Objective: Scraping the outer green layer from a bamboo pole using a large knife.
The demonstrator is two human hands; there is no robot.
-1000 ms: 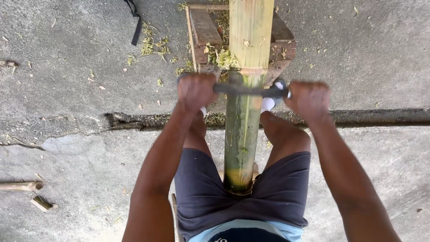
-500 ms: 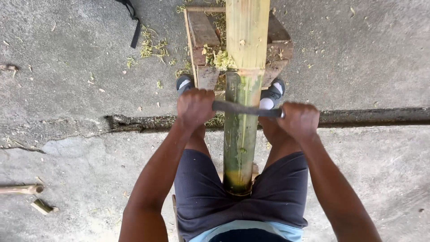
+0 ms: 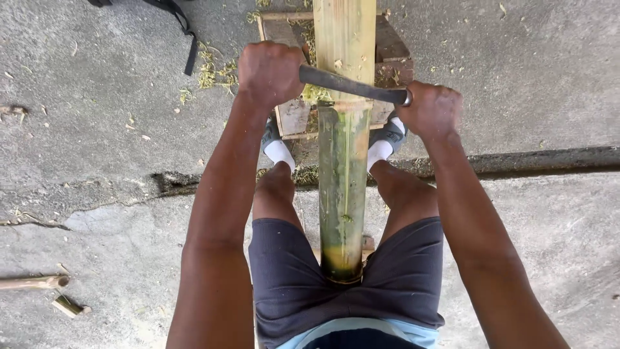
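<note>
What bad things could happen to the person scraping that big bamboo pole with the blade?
The blade lies across the bamboo pole, with the left hand and right hand gripping its ends. The pole runs between the knees, so a slip could send the blade toward the bare legs. The pole's far end rests on a small wooden crate; it might roll or shift. Shavings on the concrete could be slippery.

Bare arms without sleeves, dark navy shorts, light blue shirt hem, white socks, grey shoes
</note>
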